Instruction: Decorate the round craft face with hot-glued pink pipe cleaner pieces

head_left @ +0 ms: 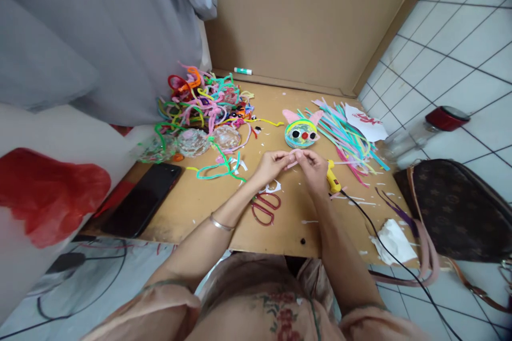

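Observation:
Fingertips nearly together, my left hand (274,164) and my right hand (312,166) pinch a short pink pipe cleaner (294,159) between them, over the middle of the table. Just beyond them sits a round clear ball (301,137) made into an animal face, with pink ears, round black eyes, a red nose and yellow and teal bands. By my right hand lies a yellow hot glue gun (333,178) with a black cord. Red-handled scissors (265,208) rest below my left hand, their blades partly hidden by white paper scraps and my wrist.
Tangled, colourful pipe cleaners (208,98) are heaped at the back left, beside clear balls (194,142). Straight pipe cleaners (344,133) spread at the right. A black phone (143,200) lies front left. A brown handbag (460,208), a red-lidded bottle (416,130) and crumpled tissue (394,242) are at the right.

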